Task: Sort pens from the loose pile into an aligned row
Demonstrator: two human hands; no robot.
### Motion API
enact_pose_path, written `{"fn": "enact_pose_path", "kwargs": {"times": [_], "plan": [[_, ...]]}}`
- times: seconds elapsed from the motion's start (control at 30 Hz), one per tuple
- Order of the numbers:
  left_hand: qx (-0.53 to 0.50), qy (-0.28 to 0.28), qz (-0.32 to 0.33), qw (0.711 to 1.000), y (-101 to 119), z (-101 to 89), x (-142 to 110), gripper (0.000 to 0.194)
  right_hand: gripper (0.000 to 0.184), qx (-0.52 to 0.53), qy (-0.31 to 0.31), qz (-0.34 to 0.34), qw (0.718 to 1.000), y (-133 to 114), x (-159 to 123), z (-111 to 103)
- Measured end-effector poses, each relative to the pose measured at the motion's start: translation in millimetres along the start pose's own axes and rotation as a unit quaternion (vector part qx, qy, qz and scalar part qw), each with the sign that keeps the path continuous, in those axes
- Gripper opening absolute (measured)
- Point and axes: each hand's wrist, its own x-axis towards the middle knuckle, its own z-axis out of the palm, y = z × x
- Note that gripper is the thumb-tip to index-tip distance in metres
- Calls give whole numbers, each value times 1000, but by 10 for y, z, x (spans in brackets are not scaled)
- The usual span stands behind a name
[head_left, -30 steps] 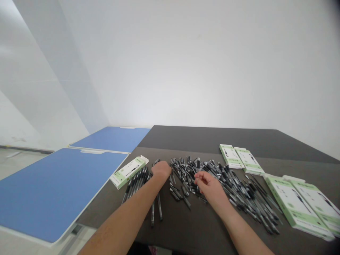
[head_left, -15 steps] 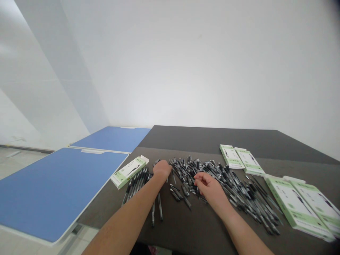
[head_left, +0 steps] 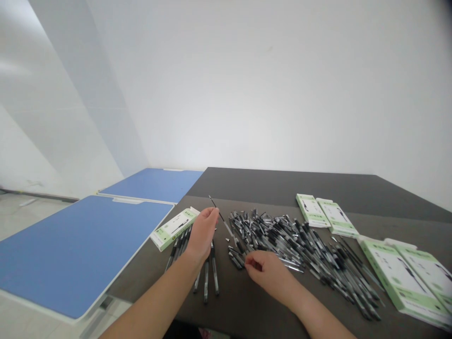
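Observation:
My left hand [head_left: 203,233] is closed in a pinch on a thin pen refill [head_left: 226,225], which slants from above the fingertips down toward my right hand. My right hand [head_left: 268,272] is also closed, its fingertips at a dark pen barrel [head_left: 240,246] at the lower end of that refill. Both hands are over the dark table. A large heap of black and clear pen parts [head_left: 278,235] lies beyond and right of my right hand. Several pens [head_left: 206,282] lie below and left of my left hand, partly hidden by the forearm.
A green-and-white pen box [head_left: 174,228] lies at the table's left edge. More such boxes lie at right: a back pair [head_left: 312,212] and a nearer pair [head_left: 395,273]. Blue-topped tables [head_left: 81,249] adjoin on the left; a white wall [head_left: 247,94] stands behind.
My left hand has moved left and toward me, with a refill now showing in it. My right hand has come nearer and slightly left, and its fingers have closed at a pen barrel.

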Motion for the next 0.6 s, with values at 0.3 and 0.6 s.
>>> {"fn": "enact_pose_path", "kwargs": {"times": [0.3,0.6], "plan": [[-75,18,0,997,-6,88,-109,25,15,-10,-7,-1,1000,-12,-5,-7],[1,-115,39,993,72,97,-282,25,15,23,28,9,999,19,15,-8]]}}
